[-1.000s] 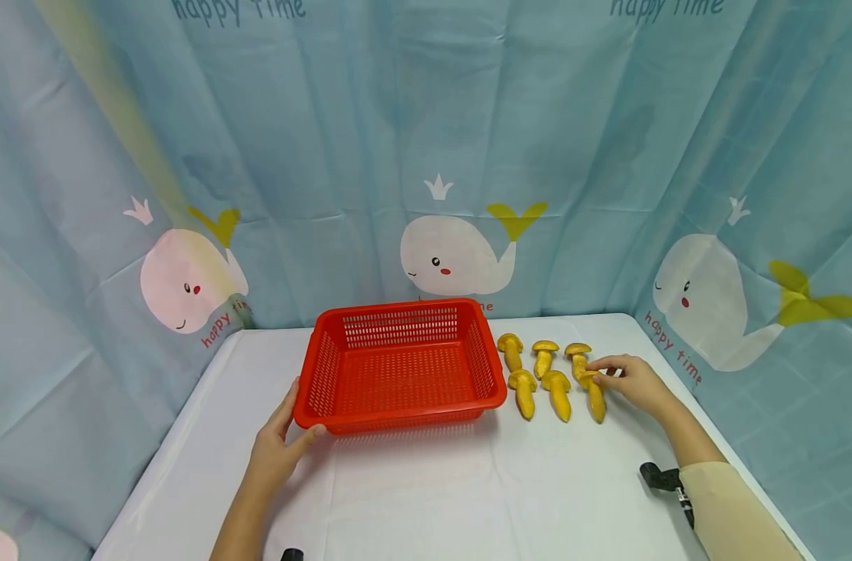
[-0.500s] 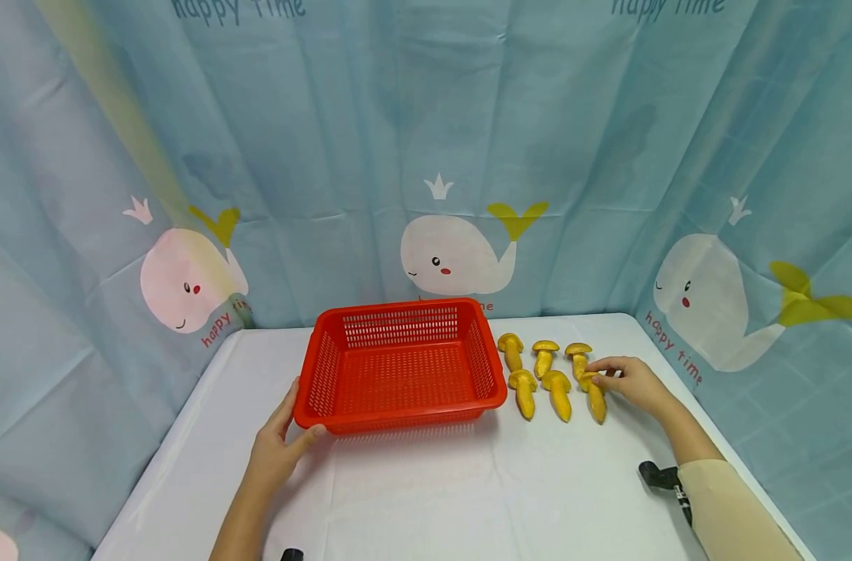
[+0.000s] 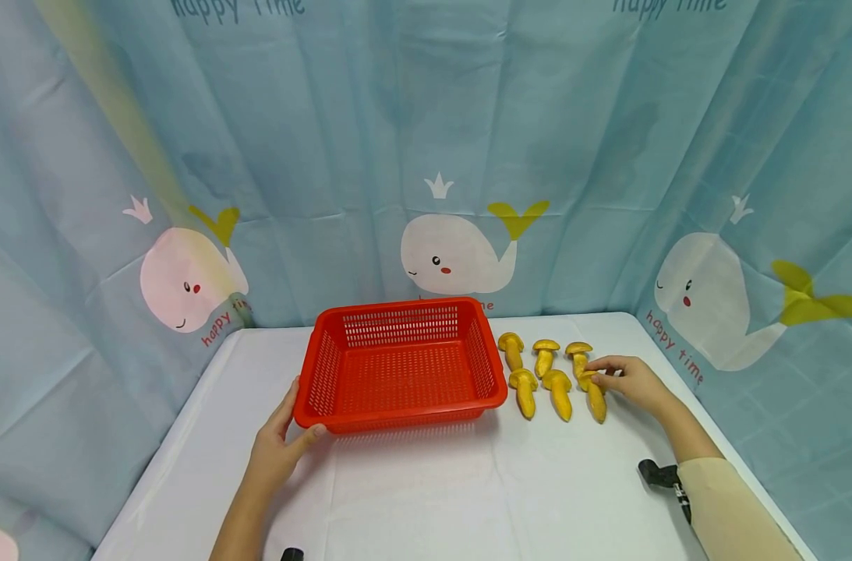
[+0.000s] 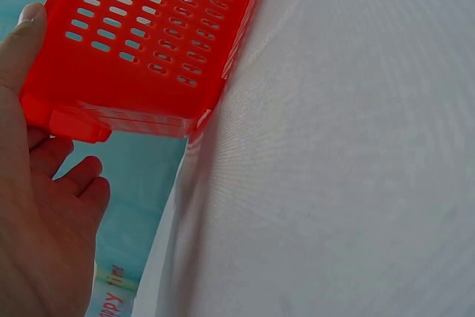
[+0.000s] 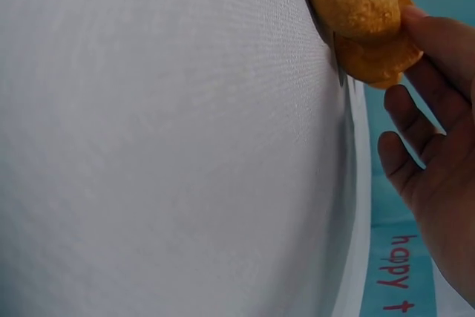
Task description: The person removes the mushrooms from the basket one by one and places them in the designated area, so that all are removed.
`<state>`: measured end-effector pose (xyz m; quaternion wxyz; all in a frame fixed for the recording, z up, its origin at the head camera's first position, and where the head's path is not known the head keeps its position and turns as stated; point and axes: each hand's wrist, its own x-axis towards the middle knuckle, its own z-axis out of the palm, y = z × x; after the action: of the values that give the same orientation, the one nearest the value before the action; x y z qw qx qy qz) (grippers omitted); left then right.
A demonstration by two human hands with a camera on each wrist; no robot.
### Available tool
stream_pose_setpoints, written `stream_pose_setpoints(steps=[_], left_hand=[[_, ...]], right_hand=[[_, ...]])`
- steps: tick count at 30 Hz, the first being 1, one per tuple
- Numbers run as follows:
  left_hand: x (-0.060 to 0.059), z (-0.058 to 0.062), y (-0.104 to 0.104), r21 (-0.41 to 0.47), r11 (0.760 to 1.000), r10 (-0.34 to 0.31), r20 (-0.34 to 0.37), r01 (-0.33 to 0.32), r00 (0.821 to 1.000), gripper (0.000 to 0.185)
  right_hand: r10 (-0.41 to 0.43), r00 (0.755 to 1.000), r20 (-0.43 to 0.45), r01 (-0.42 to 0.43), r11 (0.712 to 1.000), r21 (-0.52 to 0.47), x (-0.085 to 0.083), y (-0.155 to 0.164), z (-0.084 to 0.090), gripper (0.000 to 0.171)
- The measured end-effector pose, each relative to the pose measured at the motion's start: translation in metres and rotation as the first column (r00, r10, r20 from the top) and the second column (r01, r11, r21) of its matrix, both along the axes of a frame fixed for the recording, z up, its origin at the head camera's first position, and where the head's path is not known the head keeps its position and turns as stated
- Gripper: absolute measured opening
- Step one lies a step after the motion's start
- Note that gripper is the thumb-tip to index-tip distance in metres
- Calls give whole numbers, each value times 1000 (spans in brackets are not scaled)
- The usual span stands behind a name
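Observation:
A red plastic basket (image 3: 397,308) stands empty on the white table (image 3: 468,491). My left hand (image 3: 277,450) grips its near left corner, thumb on the front rim and fingers along the side; the left wrist view shows the basket (image 4: 148,42) and the left hand (image 4: 37,220) close up. Several yellow toy mushrooms lie in two rows right of the basket. My right hand (image 3: 625,380) pinches the cap of the rightmost front mushroom (image 3: 596,400), which still lies on the table. In the right wrist view the mushroom (image 5: 356,5) has a fingertip on its cap, and the right hand (image 5: 438,168) has its other fingers loose.
The other mushrooms (image 3: 543,356) lie between the basket and my right hand. A blue whale-print curtain (image 3: 426,156) closes off the back and both sides of the table. White tabletop stretches in front of the basket to the near edge.

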<state>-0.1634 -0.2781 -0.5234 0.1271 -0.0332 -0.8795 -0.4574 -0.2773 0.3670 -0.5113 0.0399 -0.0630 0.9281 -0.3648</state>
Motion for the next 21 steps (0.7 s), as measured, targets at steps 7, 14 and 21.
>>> stream_pose_setpoints(steps=[7,14,21], left_hand=[[-2,-3,-2,0,1000,-10,-7,10,1000,93],[-1,-2,-2,-11,1000,8,21,-8,1000,93],[-1,-2,-3,11,1000,-16,10,16,1000,92]], right_hand=[[-9,1000,-6,9,1000,2,0,0,0,32],[-10,1000,-7,10,1000,-3,2,-1,1,33],[-11,999,-34,11,1000,3,5,-2,3,32]])
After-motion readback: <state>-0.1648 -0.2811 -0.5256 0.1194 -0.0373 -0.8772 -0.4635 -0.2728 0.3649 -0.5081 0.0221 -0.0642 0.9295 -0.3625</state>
